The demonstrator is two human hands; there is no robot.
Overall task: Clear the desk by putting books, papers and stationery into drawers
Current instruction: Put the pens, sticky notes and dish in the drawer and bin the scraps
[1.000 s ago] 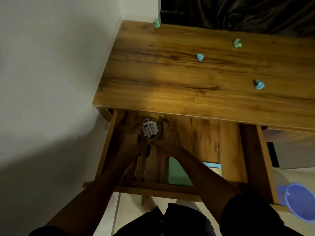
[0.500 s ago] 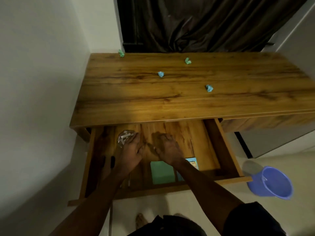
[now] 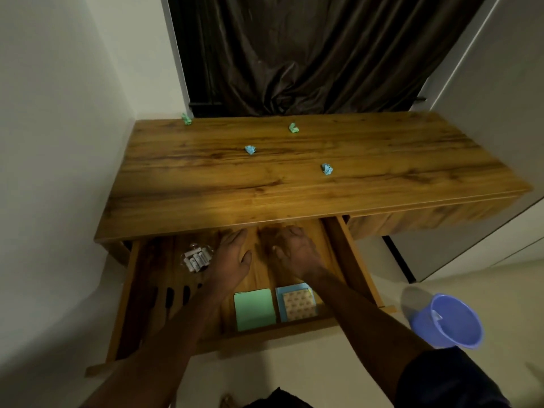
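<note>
The wooden desk's left drawer (image 3: 351, 257) is pulled out. Inside it, at the back left, stands a clear jar of white cylinders (image 3: 196, 259). Dark pens (image 3: 170, 296) lie along the drawer's left side. A green notepad (image 3: 255, 308) and a blue pad with a tan patterned sheet (image 3: 297, 302) lie at the front. My left hand (image 3: 233, 258) hovers just right of the jar, fingers relaxed, holding nothing. My right hand (image 3: 294, 251) is beside it over the drawer's middle, also holding nothing. Several crumpled green and blue paper balls (image 3: 327, 169) lie scattered on the desk top (image 3: 206, 184).
A white wall runs along the left of the desk. A dark curtain (image 3: 309, 54) hangs behind it. A blue plastic bucket (image 3: 447, 322) stands on the floor to the right of the drawer. The right drawer front (image 3: 426, 217) is closed.
My hands let go of the jar and moved right and up, away from it. The jar now stands alone at the drawer's back left. The camera pulled back and tilted up.
</note>
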